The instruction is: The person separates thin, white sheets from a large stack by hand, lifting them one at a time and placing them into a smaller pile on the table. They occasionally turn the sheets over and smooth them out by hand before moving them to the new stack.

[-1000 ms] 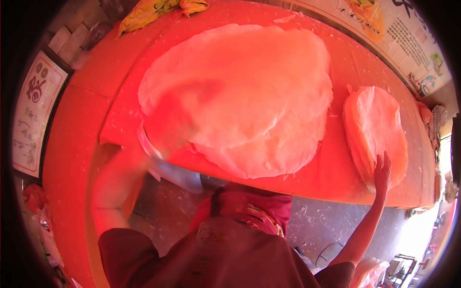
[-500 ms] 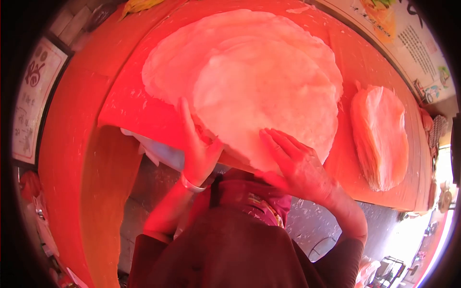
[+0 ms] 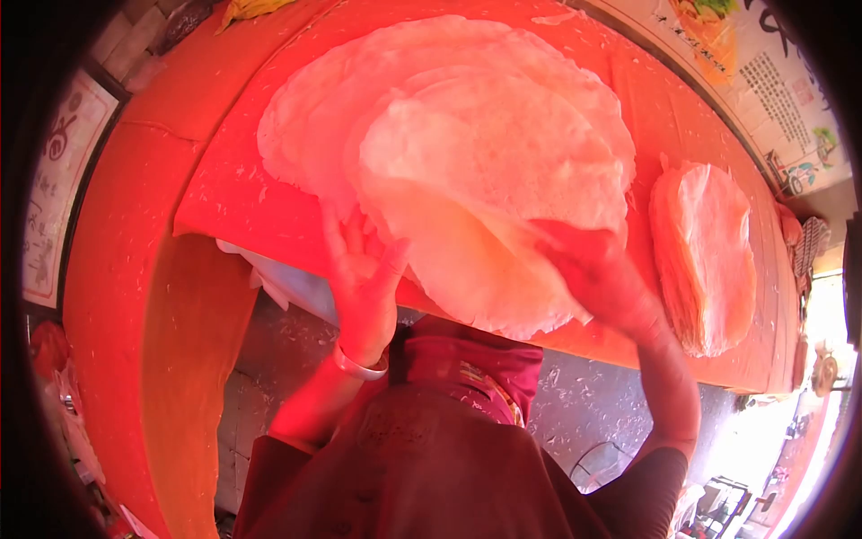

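A pile of thin, round flatbread sheets [image 3: 314,126] is spread on the red-covered table, and the top sheet [image 3: 476,135] has its near right part lifted, with a fold running across it. My right hand [image 3: 597,274] is closed at that raised edge; its fingertips are partly lost in blur and red glare. Beneath the fold, the surface of a lower sheet [image 3: 485,269] shows. My left hand [image 3: 364,269] is at the pile's near left edge, its fingers spread and palm turned up, holding nothing. A metal bracelet [image 3: 359,364] circles the left wrist.
To the right lies a folded stack of similar sheets [image 3: 705,260]. The red table cover [image 3: 233,198] has small scraps on it and hangs over the table's left side. A framed sign [image 3: 67,189] stands at the left, and a printed board [image 3: 763,90] borders the far right.
My right hand has gone from lying flat on the top sheet to lifting its near right edge up and back. The left hand has turned more palm up beside the pile.
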A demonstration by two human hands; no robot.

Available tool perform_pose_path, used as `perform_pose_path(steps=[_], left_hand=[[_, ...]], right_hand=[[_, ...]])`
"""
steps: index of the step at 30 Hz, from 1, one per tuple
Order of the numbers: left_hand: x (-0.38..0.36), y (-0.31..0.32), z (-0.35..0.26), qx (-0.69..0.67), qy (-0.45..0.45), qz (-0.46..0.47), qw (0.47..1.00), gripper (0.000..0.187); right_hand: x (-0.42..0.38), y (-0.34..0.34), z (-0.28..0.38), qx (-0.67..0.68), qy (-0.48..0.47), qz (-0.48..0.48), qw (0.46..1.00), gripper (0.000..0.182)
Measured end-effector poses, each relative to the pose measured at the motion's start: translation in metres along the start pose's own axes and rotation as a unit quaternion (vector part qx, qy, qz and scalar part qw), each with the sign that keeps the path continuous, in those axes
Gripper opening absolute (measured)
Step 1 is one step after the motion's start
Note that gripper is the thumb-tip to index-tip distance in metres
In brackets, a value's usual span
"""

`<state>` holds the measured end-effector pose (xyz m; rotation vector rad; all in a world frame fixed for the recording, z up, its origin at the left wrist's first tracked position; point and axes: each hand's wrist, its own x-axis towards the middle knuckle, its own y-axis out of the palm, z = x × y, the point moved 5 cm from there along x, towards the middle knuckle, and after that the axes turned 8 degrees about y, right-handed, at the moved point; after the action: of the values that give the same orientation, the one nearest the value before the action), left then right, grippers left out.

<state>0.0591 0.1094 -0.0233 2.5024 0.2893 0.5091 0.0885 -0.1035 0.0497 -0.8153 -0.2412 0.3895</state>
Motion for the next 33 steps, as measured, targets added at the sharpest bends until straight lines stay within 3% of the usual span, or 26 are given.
perform_pose_path(steps=[2,5,7,9,12,15,16,18,21,24,25,26,29,33], left_hand=[[-0.005,-0.001,0.010,-0.099,-0.121,-0.034,0.987,0.055],[-0.010,-0.008,0.029,-0.154,-0.198,-0.046,0.967,0.044],[-0.007,-0.011,0.033,-0.176,-0.228,-0.061,0.956,0.041],[-0.006,-0.013,0.035,-0.186,-0.243,-0.071,0.949,0.038],[-0.006,-0.017,0.035,-0.181,-0.239,-0.078,0.951,0.035],[-0.005,-0.026,0.042,-0.177,-0.236,-0.092,0.951,0.035],[-0.007,-0.030,0.044,-0.182,-0.246,-0.092,0.948,0.037],[-0.007,-0.033,0.045,-0.191,-0.265,-0.088,0.941,0.040],[-0.007,-0.026,0.039,-0.226,-0.290,-0.066,0.928,0.040],[-0.004,-0.007,0.026,-0.321,-0.297,-0.028,0.899,0.041],[-0.003,0.000,0.021,-0.363,-0.295,-0.017,0.884,0.044],[-0.003,0.002,0.019,-0.405,-0.290,-0.008,0.867,0.048],[-0.004,0.000,0.027,-0.443,-0.304,-0.020,0.843,0.054],[-0.003,0.002,0.027,-0.390,-0.287,-0.045,0.874,0.052]], right_hand=[[0.013,-0.024,-0.004,-0.017,-0.023,-0.018,0.999,0.020],[0.034,-0.055,-0.010,0.003,0.107,0.009,0.994,0.021],[0.046,-0.077,-0.030,0.154,0.129,-0.031,0.979,0.025],[0.084,-0.140,-0.077,0.113,0.026,-0.054,0.992,0.034],[0.097,-0.257,-0.090,-0.002,0.014,-0.121,0.993,0.033],[0.092,-0.385,-0.073,-0.220,-0.028,-0.171,0.960,0.034],[0.089,-0.403,-0.057,-0.206,-0.013,-0.211,0.955,0.034],[0.076,-0.387,-0.023,-0.154,-0.012,-0.271,0.950,0.033],[0.065,-0.310,0.012,-0.083,-0.020,-0.283,0.955,0.033],[0.052,-0.196,0.014,0.012,0.092,-0.268,0.959,0.033],[0.034,-0.143,0.016,-0.282,0.053,-0.289,0.913,0.032],[0.019,-0.091,-0.012,-0.027,0.082,-0.266,0.960,0.031],[-0.011,0.008,0.028,-0.227,-0.054,-0.044,0.972,0.043],[-0.024,0.050,0.029,-0.234,-0.122,-0.055,0.963,0.052]])
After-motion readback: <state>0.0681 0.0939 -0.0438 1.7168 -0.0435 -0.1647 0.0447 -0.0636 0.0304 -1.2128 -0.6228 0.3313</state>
